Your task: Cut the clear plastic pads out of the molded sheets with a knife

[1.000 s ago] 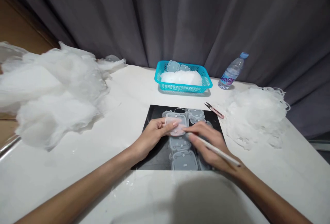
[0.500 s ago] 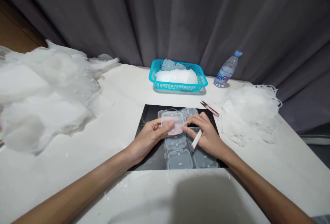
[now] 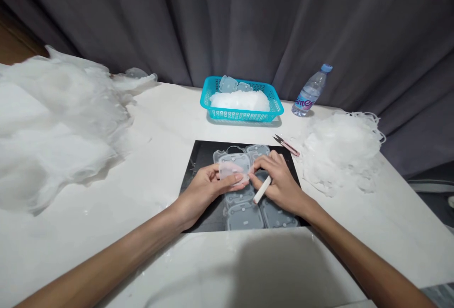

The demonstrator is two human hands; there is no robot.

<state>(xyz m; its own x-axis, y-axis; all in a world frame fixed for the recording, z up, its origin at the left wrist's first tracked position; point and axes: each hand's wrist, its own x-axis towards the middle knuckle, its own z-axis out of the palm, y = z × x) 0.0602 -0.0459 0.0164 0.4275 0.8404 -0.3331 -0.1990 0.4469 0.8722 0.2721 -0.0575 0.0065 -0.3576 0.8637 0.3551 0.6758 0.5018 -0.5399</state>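
My left hand [image 3: 203, 190] is closed on a translucent, rounded-square plastic piece [image 3: 229, 166], its thumb on the front face and fingers behind. The piece is tilted up above a black mat [image 3: 200, 156]. At its right edge, my right hand [image 3: 282, 182] pinches with thumb and forefinger; a slim white handle [image 3: 262, 190] passes through this hand and points down toward me. Whether the handle carries a blade is hidden by the fingers. Under both hands, more rounded-square translucent pieces [image 3: 245, 215] lie on the mat, apparently joined in a sheet.
A turquoise basket [image 3: 244, 116] with translucent pieces stands at the back, a water bottle [image 3: 311, 92] right of it. Thread snips [image 3: 287, 145] lie by the mat's far right corner. White scrap [image 3: 340, 152] is heaped at right, and a larger translucent white pile [image 3: 64, 128] at left.
My left thumb has slid lower on the piece, toward its bottom edge. My right hand has shifted slightly along the right edge, and the white handle leans a little more. The view has moved slightly.
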